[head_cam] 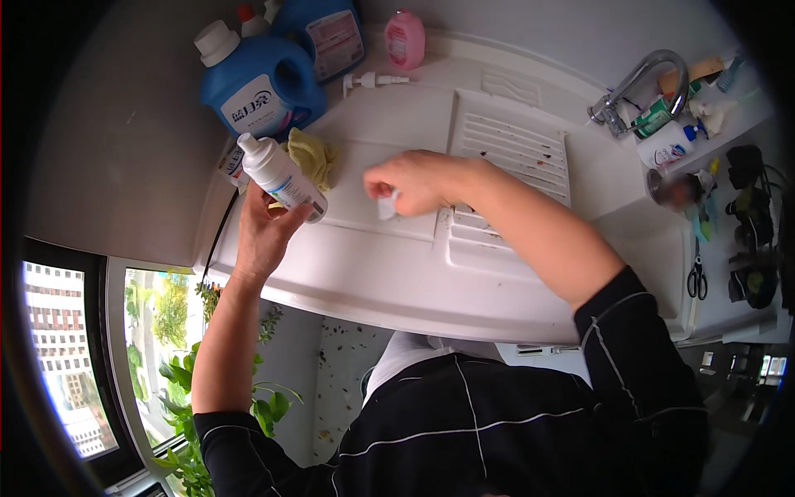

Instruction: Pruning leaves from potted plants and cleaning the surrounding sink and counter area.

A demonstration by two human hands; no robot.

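Observation:
My left hand (pixel 264 230) grips a white plastic bottle (pixel 281 174) with a printed label, tilted over the left of the white laundry counter (pixel 348 261). Its narrow white top points up and away from me. Over the middle of the counter, my right hand (pixel 425 180) pinches a small white piece (pixel 387 207); blur hides what it is. Behind the bottle lies a crumpled yellow cloth (pixel 312 156). Beyond both hands a loose white pump head (pixel 376 80) rests on its side.
Blue detergent jugs (pixel 254 93) and a pink bottle (pixel 405 40) stand at the back. Right of my right hand is a ridged washboard (pixel 509 149) with dark debris. A chrome faucet (pixel 646 68), toiletries and scissors (pixel 697 279) are at right; a leafy plant (pixel 183 373) grows by the window.

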